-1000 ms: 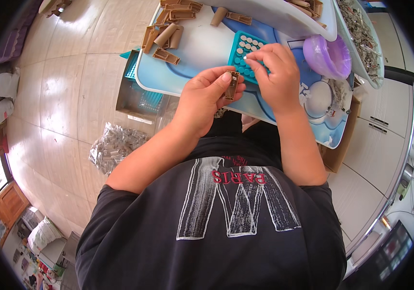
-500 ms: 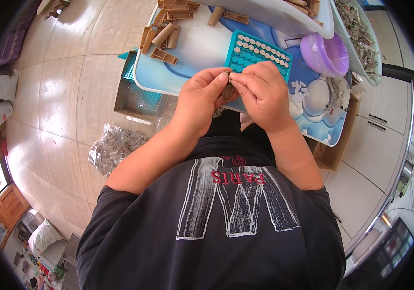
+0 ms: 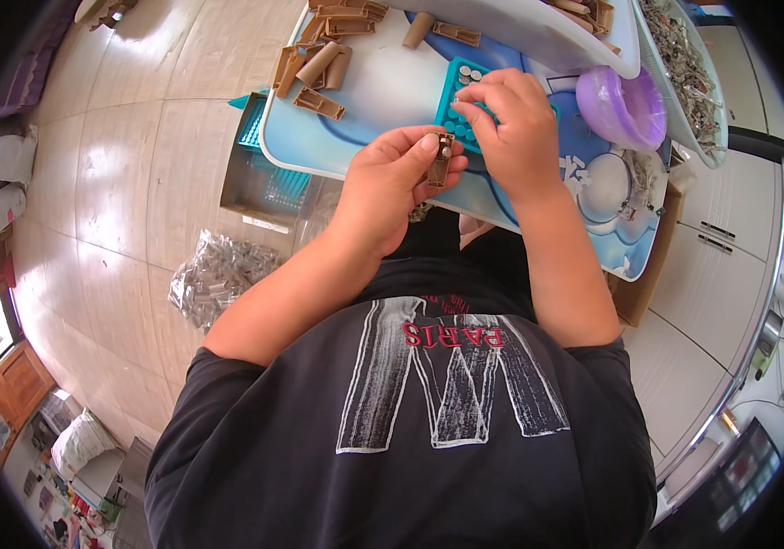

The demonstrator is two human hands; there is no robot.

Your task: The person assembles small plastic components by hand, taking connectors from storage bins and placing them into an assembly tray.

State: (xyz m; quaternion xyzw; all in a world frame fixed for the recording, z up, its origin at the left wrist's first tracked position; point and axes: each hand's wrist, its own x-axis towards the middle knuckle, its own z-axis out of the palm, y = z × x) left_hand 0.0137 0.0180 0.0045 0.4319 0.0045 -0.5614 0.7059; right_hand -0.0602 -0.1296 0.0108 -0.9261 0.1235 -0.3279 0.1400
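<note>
Held out over the near edge of the counter (image 3: 383,87), a narrow brown casing (image 3: 438,169) sits in my left hand (image 3: 385,181), pinched between thumb and fingers. Its long axis runs away from my body, almost straight ahead, with the far end leaning slightly to my right, toward the teal tray (image 3: 451,82), and the near end toward my lap. The hollow side faces up at me; small pale parts show in its far half, beside my thumb tip.

My right hand (image 3: 515,133) reaches over the tray, thumb and forefinger drawn close together above its left part; whether they grip anything, I cannot tell. Silvery discs (image 3: 469,73) line the tray's far corner, while my hand hides much of the rest.

The tray's left rim stands just beside my right fingertips, and the casing's far end is near its closest corner. Left of the tray, a broad white-and-blue stretch of counter opens out as far as the loose brown casings (image 3: 321,103) and tubes (image 3: 321,66) along the left side. Room is tighter elsewhere: a white bin (image 3: 538,37) walls off the far side, and a purple bowl (image 3: 590,105) stands right of my hand, with small white pieces (image 3: 575,170) scattered nearer me.
</note>
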